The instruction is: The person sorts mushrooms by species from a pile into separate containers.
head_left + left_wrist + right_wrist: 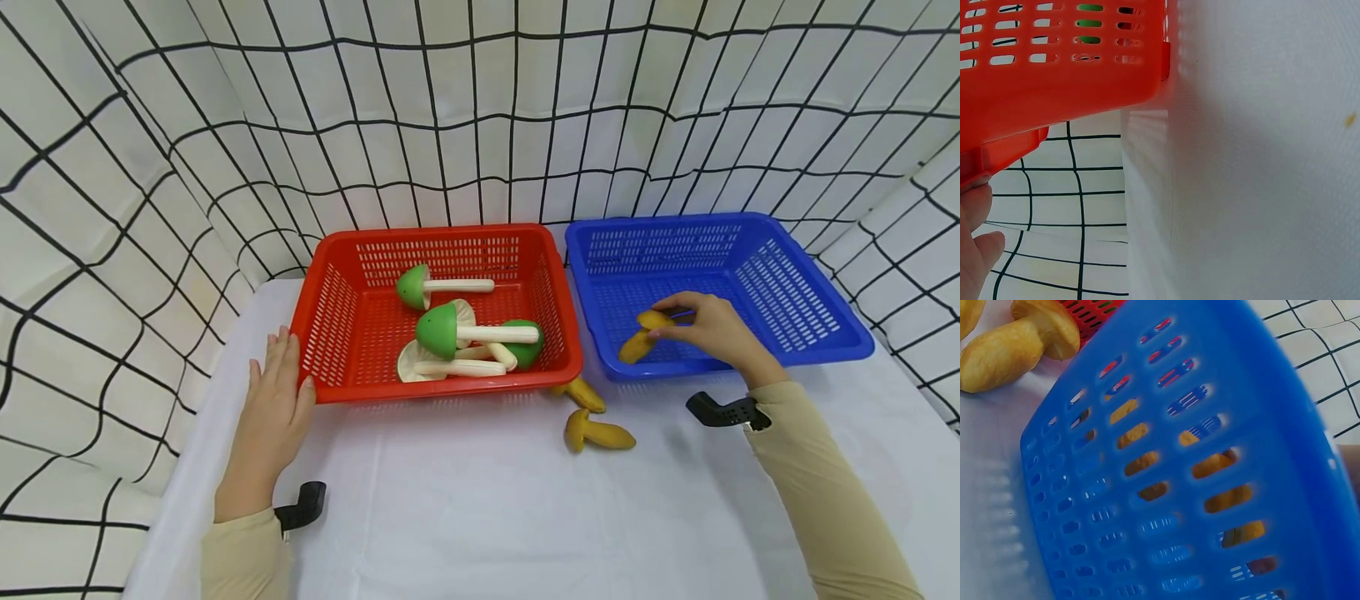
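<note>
A white tablecloth (480, 500), faintly creased, covers the work surface. Black wide-meshed netting (514, 108) rises at the back and along both sides, its cords bending unevenly against white sheeting (534, 79).

Your left hand (972, 256) touches the red basket (1060, 87) at its rim; something green (1089, 39) shows through its slots; white cloth (1260, 175) lies near, black netting (1080, 194) far.

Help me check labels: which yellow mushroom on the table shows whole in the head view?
The nearer mushroom, lying clear of the red basket; the farther mushroom is partly hidden by that basket.
</note>
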